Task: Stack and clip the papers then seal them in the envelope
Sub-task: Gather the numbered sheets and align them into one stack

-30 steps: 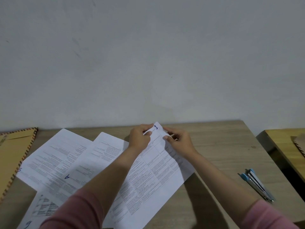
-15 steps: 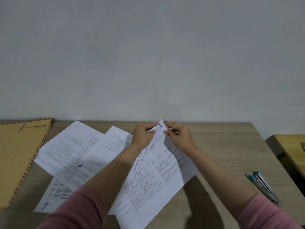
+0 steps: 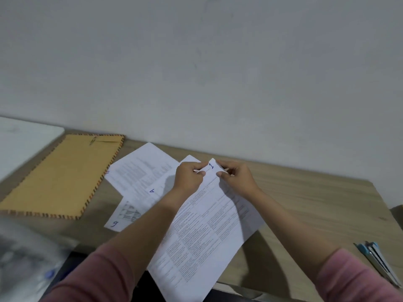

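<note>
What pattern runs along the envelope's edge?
The tan envelope has a striped border of dark and orange-red dashes, clearest in the head view.

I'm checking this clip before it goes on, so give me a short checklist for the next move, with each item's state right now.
1. Both hands on the corner: ok. The left hand and right hand pinch the far corner of the sheet marked 1.
2. Clip seated on that corner: cannot tell; the fingers hide it.
3. All papers stacked: not ok. The sheet marked 4, the sheet marked 6 and another sheet lie spread out to the left.
4. Envelope within reach: ok. The brown envelope lies flat at far left on the table.
5. Envelope opened: cannot tell.
</note>
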Available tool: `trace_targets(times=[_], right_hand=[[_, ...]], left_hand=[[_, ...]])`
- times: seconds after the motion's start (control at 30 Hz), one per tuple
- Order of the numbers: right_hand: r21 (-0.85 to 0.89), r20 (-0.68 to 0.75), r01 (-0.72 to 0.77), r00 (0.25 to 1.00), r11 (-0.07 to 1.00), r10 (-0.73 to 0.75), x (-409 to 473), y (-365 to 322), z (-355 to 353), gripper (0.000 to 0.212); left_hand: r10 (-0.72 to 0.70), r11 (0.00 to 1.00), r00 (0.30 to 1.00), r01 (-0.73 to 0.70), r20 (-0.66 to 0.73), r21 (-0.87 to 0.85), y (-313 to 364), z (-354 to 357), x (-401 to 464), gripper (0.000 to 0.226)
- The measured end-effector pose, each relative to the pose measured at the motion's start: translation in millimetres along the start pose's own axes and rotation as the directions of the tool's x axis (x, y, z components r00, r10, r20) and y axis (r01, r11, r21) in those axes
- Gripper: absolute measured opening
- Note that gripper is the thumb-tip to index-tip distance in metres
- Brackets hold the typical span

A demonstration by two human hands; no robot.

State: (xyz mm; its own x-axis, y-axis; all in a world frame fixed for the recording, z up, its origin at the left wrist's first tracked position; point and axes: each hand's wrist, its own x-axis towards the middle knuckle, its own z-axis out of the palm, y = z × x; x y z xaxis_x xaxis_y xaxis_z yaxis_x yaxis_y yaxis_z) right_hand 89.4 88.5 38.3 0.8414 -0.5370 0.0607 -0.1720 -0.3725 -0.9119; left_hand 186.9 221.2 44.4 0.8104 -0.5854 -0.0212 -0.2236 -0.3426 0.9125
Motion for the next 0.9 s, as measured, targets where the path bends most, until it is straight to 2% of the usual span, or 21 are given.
trace_targets(times=[0.1, 0.23, 0.33, 0.43, 0.5, 0.57, 0.73, 0.8, 0.9], right_hand=[[-0.066, 0.138, 0.026, 0.990, 0.998, -0.016, 15, -14, 41, 0.030], [-0.205, 0.340, 0.217, 0.930, 0.954, -0.139, 41, -26, 102, 0.027], [-0.385, 0.539, 0.416, 0.826, 0.824, -0.165, 60, -23, 142, 0.035], [-0.489, 0.691, 0.556, 0.717, 0.672, -0.090, 73, -17, 166, 0.048], [-0.484, 0.712, 0.575, 0.697, 0.659, -0.084, 78, -15, 171, 0.047], [-0.485, 0.703, 0.571, 0.705, 0.663, -0.093, 83, -14, 172, 0.045], [-0.492, 0.681, 0.550, 0.726, 0.674, -0.095, 87, -18, 166, 0.045], [-0.469, 0.649, 0.508, 0.753, 0.722, -0.109, 87, -19, 160, 0.041], [-0.396, 0.526, 0.337, 0.846, 0.854, -0.090, 86, -17, 145, 0.034]], left_hand=[[-0.094, 0.996, 0.987, 0.092, -0.128, -0.020, -28, -39, -18, 0.034], [-0.230, 0.973, 0.937, 0.225, -0.264, -0.048, -79, -85, -49, 0.034], [-0.339, 0.940, 0.894, 0.305, -0.294, -0.155, -104, -107, -68, 0.031], [-0.366, 0.927, 0.873, 0.310, -0.322, -0.214, -117, -116, -78, 0.033], [-0.374, 0.922, 0.865, 0.307, -0.335, -0.237, -122, -118, -79, 0.033], [-0.391, 0.916, 0.858, 0.328, -0.333, -0.232, -124, -118, -81, 0.029], [-0.403, 0.902, 0.867, 0.322, -0.293, -0.287, -122, -114, -79, 0.034], [-0.411, 0.895, 0.874, 0.332, -0.261, -0.297, -118, -112, -77, 0.037], [-0.380, 0.915, 0.890, 0.323, -0.250, -0.242, -112, -106, -71, 0.039]])
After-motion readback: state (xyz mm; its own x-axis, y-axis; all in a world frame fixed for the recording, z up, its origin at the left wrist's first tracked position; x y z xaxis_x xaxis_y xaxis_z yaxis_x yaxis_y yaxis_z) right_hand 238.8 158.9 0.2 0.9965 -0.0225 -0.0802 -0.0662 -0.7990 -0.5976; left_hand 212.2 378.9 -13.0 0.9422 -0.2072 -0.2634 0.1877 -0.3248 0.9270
